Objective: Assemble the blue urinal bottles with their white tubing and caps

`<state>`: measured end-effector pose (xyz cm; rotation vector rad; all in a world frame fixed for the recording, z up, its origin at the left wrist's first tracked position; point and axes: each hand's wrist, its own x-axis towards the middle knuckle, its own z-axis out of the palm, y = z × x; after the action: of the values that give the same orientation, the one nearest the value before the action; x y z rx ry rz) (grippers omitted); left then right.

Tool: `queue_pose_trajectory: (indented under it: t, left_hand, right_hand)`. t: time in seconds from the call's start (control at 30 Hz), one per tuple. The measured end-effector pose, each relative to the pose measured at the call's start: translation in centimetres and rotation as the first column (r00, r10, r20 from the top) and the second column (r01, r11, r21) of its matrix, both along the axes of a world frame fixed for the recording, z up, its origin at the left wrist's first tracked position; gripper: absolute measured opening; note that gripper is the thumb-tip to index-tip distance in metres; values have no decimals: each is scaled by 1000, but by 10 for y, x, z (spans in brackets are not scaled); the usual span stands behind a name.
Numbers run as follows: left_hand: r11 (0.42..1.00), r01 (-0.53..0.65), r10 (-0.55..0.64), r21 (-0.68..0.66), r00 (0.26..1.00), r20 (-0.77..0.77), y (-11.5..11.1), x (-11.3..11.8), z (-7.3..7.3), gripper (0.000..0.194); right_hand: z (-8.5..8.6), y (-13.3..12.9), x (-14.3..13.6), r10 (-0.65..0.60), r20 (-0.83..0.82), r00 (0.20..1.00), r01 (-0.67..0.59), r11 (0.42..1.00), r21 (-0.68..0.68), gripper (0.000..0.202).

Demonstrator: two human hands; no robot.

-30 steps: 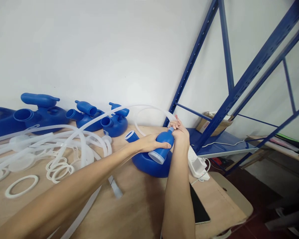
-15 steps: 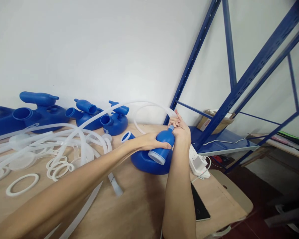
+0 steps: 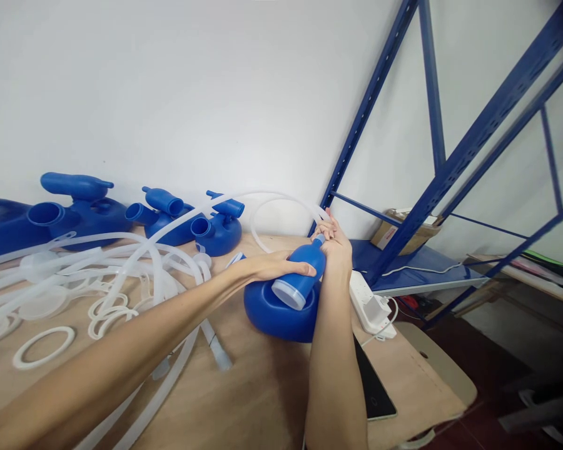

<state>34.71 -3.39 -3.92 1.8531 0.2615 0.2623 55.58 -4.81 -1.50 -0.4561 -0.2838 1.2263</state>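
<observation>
Through the head view, I am wrapping the left hand (image 3: 274, 267) around the blue, bottle-shaped plastic chamber (image 3: 311, 254), its thumb lying along the upper side. The right hand (image 3: 336, 240) is curling its fingers around the end of the translucent white flexible tube (image 3: 272, 194), right at the narrow blue nozzle (image 3: 319, 239). Both hands are working close together; I cannot tell whether the tube is already covering the nozzle.

The chamber is sitting between the hands, above the rounded blue plastic vessel (image 3: 274, 315), which is resting on the light brown wooden tabletop (image 3: 258, 387). Its long axis is slanting: the wide mouth with the whitish ring (image 3: 288, 294) is facing back below the left thumb, while the nozzle is pointing away, towards the right hand's fingers.

I am judging the chamber light, hollow and fairly stiff, perhaps a little slippery, and best held around its broad middle. The tube is looking soft and springy, so I am favouring a pinch near its end. Its loop is arching beyond both hands. The white plastic power strip (image 3: 363, 300) is lying just right of the right forearm, and 1 loose white ring (image 3: 44, 348) is lying well left of the left hand.
</observation>
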Motion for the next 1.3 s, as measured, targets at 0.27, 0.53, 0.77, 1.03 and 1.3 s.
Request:
queue_pose_trajectory:
  t: [0.27,0.53,0.77,1.03,1.3]
  left_hand:
    - [998,-21,21,53,1000,8,-3,-2,3,70]
    - [990,-4,2,138,1000,14,0,-7,6,63]
    - [990,66,-62,122,997,-34,10,-6,2,67]
    - [993,69,-61,97,994,-86,17,2,-5,72]
    - [981,88,-73,172,993,-96,6,0,1,67]
  right_hand:
    - [2,-1,-8,7,-179,984,-3,1000,23,36]
    - [-1,-1,-12,86,-201,976,-66,993,103,32]
    - [-13,5,-1,345,-272,898,-238,902,359,30]
    - [-20,9,8,317,-263,911,-204,902,381,30]
    - [-17,-2,8,42,-302,952,56,950,308,31]
